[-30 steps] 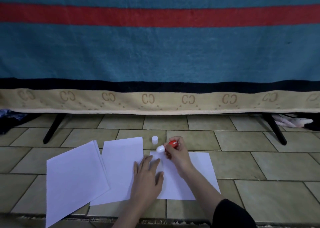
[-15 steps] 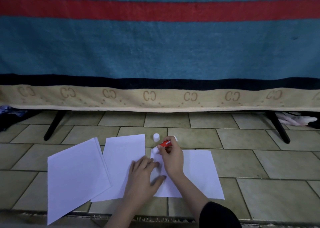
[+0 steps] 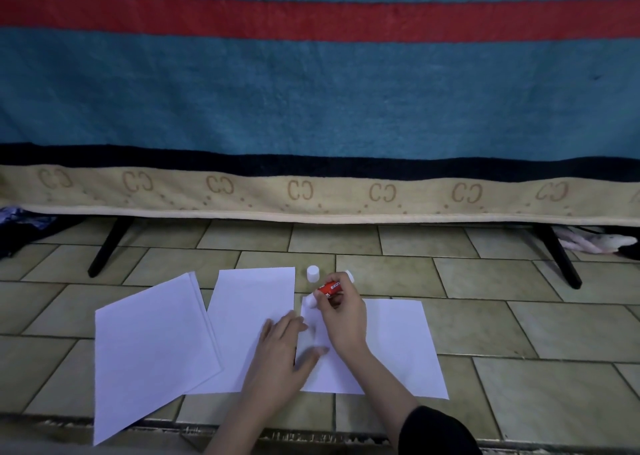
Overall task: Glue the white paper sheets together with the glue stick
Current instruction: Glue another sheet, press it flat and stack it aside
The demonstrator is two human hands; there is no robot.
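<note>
On a floor (image 3: 519, 281) of glazed, olive-beige rectangular tiles lie three groups of smooth white paper. The right sheet (image 3: 398, 343) lies flat under both hands. The right hand (image 3: 341, 316) is closed around the glue stick (image 3: 329, 289), a short red cylinder with white ends, tilted so its white tip meets the sheet's top left corner. The left hand (image 3: 280, 354) rests flat, fingers spread, pressing across the seam where the right sheet meets the middle sheet (image 3: 242, 316). Further left, a small stack (image 3: 149, 343) of sheets sits skewed, its edge overlapping the middle sheet. The white cap (image 3: 312, 272), a stubby cylinder, stands upright on the tile just beyond the glue stick. Behind hangs a fuzzy teal blanket (image 3: 311, 101) with a red stripe, dark band and tan patterned border, above slanted black legs (image 3: 109, 246).
</note>
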